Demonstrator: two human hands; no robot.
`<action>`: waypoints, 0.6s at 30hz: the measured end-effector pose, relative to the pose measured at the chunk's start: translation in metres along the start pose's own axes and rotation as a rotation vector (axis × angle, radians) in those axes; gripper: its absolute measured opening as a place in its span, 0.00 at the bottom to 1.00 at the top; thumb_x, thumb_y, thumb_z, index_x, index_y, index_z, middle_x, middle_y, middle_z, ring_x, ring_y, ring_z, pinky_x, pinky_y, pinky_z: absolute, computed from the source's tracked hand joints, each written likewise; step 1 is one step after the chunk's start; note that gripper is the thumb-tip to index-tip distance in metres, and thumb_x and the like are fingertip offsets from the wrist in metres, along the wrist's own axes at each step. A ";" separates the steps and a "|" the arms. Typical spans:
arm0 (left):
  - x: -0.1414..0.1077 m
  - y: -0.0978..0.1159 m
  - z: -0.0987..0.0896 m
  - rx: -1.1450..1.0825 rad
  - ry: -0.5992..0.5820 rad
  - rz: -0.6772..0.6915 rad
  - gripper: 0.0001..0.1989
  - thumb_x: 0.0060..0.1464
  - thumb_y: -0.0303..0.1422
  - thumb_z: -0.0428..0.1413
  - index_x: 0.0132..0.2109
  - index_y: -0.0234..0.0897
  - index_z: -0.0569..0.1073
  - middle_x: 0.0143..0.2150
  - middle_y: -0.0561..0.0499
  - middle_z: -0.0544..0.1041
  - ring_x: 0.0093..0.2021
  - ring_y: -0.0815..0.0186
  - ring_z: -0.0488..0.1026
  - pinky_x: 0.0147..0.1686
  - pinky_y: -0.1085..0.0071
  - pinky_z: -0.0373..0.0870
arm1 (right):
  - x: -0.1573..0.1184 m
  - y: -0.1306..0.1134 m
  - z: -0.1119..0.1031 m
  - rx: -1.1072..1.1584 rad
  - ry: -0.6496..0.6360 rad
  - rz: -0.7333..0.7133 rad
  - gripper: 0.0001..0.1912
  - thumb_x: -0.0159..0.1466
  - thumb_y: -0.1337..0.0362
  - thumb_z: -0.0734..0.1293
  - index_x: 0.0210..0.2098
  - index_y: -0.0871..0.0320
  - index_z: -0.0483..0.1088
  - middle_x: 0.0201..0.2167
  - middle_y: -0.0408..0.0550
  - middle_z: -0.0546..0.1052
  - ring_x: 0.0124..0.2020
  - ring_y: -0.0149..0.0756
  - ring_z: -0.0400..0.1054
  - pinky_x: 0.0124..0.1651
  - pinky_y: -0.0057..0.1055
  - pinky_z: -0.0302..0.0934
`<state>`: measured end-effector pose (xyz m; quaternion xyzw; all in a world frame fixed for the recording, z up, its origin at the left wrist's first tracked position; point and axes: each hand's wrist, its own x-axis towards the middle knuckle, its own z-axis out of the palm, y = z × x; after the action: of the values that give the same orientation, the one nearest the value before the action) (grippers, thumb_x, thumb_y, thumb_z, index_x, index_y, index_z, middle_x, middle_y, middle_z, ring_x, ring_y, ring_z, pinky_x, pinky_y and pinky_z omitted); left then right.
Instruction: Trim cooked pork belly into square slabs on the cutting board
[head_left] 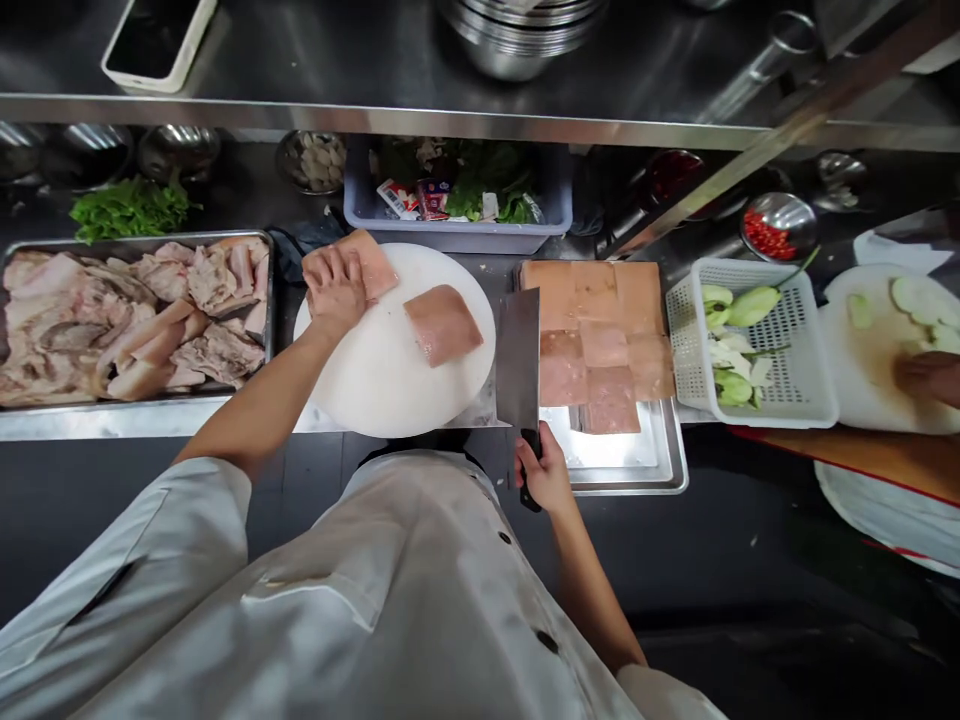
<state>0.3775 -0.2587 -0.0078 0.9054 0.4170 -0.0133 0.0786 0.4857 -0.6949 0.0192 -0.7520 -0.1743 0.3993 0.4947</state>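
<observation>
My left hand (335, 285) grips a slab of pork (379, 265) at the upper left of the round white cutting board (375, 390), its fingers bent over the meat. Another squarish pork piece (444, 325), skin side up, lies apart on the right half of the board. In my right hand (547, 470) is the black handle of a cleaver (517, 355). Its broad blade points away from me, between the board and a metal tray (664, 470). Rows of square-cut pork pieces (604, 345) are laid out on that tray.
At left stands a metal tray of pork (90, 325). Behind the board are a grey bin (457, 235) with scraps and a bowl of garlic (315, 162). A white basket (802, 390) of green vegetables sits right. A co-worker's hand (930, 378) is over another board (855, 390). A shelf edge (375, 115) overhangs the back.
</observation>
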 end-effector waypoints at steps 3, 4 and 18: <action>0.011 0.036 -0.005 -0.084 -0.019 0.124 0.37 0.63 0.47 0.54 0.71 0.26 0.64 0.72 0.26 0.63 0.74 0.36 0.55 0.70 0.39 0.50 | -0.011 0.022 -0.006 0.123 0.025 0.081 0.23 0.65 0.40 0.68 0.36 0.49 0.55 0.18 0.32 0.68 0.12 0.29 0.60 0.15 0.26 0.53; 0.017 0.050 -0.004 -0.148 -0.078 0.136 0.36 0.62 0.49 0.54 0.68 0.27 0.68 0.67 0.29 0.71 0.70 0.39 0.63 0.69 0.45 0.57 | -0.013 0.029 -0.006 0.162 0.025 0.102 0.24 0.65 0.40 0.68 0.36 0.49 0.55 0.18 0.32 0.68 0.12 0.29 0.60 0.15 0.26 0.52; 0.017 0.084 -0.004 -0.937 -0.825 -0.035 0.37 0.27 0.42 0.76 0.48 0.35 0.79 0.45 0.41 0.84 0.50 0.52 0.81 0.49 0.61 0.77 | 0.007 0.059 0.016 0.474 -0.105 0.177 0.26 0.61 0.43 0.71 0.40 0.49 0.53 0.18 0.29 0.68 0.11 0.27 0.58 0.14 0.23 0.49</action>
<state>0.4518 -0.2988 0.0054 0.6880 0.3287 -0.1790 0.6218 0.4699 -0.7071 -0.0387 -0.6057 -0.0348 0.5093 0.6103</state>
